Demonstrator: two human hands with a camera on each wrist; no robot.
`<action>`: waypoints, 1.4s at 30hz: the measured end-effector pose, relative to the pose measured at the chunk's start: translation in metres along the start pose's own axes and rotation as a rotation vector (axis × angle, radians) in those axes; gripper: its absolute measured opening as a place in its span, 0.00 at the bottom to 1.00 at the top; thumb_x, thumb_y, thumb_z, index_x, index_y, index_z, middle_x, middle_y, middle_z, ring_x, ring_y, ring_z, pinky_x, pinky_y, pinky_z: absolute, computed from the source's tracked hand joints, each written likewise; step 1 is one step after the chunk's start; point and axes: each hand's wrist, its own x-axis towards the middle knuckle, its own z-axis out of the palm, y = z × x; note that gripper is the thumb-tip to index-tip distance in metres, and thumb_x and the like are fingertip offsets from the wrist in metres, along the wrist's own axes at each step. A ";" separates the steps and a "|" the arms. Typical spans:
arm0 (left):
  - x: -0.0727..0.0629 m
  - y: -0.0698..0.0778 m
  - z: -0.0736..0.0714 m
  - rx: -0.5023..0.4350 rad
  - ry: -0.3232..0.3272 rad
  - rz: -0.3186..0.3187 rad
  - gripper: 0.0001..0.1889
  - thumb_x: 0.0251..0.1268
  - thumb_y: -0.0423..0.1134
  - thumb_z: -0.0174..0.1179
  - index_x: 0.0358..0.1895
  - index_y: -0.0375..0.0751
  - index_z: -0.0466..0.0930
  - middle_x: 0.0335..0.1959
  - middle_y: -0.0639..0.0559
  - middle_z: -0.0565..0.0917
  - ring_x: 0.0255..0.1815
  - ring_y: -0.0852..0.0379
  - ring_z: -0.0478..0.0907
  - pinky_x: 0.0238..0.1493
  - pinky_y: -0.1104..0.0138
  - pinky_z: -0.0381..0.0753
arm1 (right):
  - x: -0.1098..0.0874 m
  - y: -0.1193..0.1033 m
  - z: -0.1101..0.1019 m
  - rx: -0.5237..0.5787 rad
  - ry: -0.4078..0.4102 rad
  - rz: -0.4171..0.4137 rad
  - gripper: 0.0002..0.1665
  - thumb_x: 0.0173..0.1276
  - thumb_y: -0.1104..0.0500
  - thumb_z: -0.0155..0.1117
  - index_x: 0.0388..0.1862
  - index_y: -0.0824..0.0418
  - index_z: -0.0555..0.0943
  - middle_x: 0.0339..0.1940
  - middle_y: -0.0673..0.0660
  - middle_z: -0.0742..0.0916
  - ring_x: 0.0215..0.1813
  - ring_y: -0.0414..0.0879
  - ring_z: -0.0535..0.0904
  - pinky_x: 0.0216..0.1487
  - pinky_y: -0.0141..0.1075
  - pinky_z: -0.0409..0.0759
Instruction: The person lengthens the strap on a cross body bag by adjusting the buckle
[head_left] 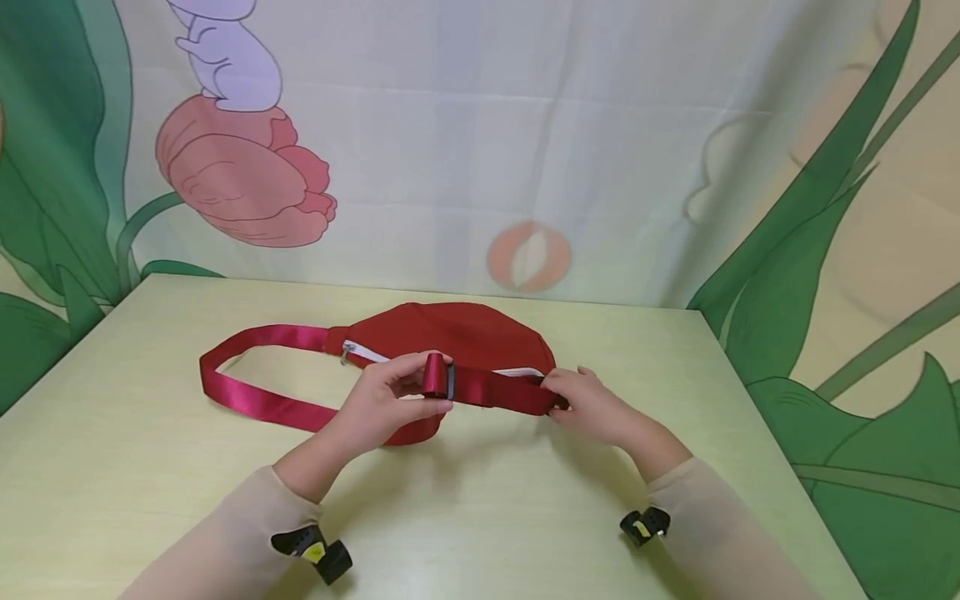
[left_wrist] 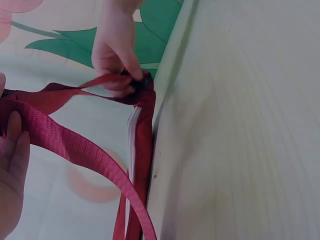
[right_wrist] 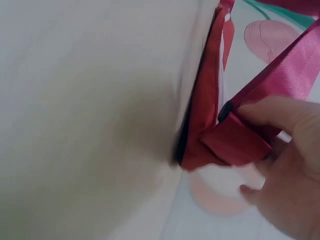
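A red waist bag (head_left: 457, 332) with white zippers lies on the table, its shiny crimson strap (head_left: 262, 402) looping out to the left. My left hand (head_left: 382, 402) pinches the strap between thumb and fingers at a dark slider (head_left: 450, 381), where the webbing folds over. Between my two hands a short length of strap runs across the front of the bag. At the bag's right end, my right hand (head_left: 592, 406) grips the strap beside a black buckle (right_wrist: 226, 111), with thumb and fingers around the webbing. Part of that buckle is hidden by the fabric and fingers.
The pale wooden table (head_left: 480, 533) carries the bag near its back edge. Behind it hangs a cloth backdrop (head_left: 615, 150) printed with flowers and leaves. Small black cameras (head_left: 318, 552) are strapped at both wrists over beige sleeves.
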 end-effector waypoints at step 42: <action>0.010 -0.016 0.036 0.036 -0.023 0.034 0.23 0.50 0.32 0.69 0.53 0.37 0.78 0.38 0.48 0.82 0.35 0.51 0.79 0.39 0.64 0.80 | -0.003 -0.011 -0.031 0.553 -0.139 0.052 0.21 0.66 0.58 0.61 0.55 0.64 0.70 0.38 0.58 0.81 0.43 0.56 0.77 0.46 0.44 0.77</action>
